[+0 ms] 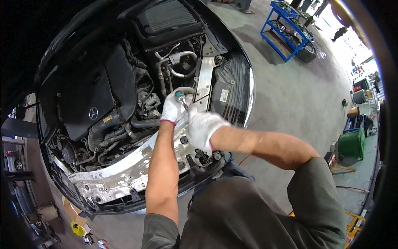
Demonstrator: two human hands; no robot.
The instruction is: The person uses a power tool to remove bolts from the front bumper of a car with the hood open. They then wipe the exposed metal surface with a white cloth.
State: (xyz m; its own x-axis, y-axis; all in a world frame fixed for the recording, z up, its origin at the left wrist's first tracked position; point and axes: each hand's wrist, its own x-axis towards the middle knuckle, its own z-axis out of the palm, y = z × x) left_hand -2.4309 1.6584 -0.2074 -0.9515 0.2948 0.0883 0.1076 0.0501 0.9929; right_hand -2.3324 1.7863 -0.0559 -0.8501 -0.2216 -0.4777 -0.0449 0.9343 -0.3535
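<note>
In white work gloves, both my hands meet over the front of an open engine bay, at the metal front crossmember [120,176]. My right hand [204,129], slightly blurred, closes round the handle of a ratchet wrench [180,96]. The ratchet's round head, with a teal spot, lies at my left hand [171,109], whose fingers curl about it. What sits beneath the ratchet head is hidden by the gloves. Just beyond the hands, a silver bracket [205,79] runs beside the headlight [227,89].
A black engine cover [93,89] and intake hose [99,130] lie left of my hands. Bent metal pipes [161,70] rise beyond them. On the floor stand a blue tool trolley [286,50], a green bin [351,145] and a cardboard box [74,211].
</note>
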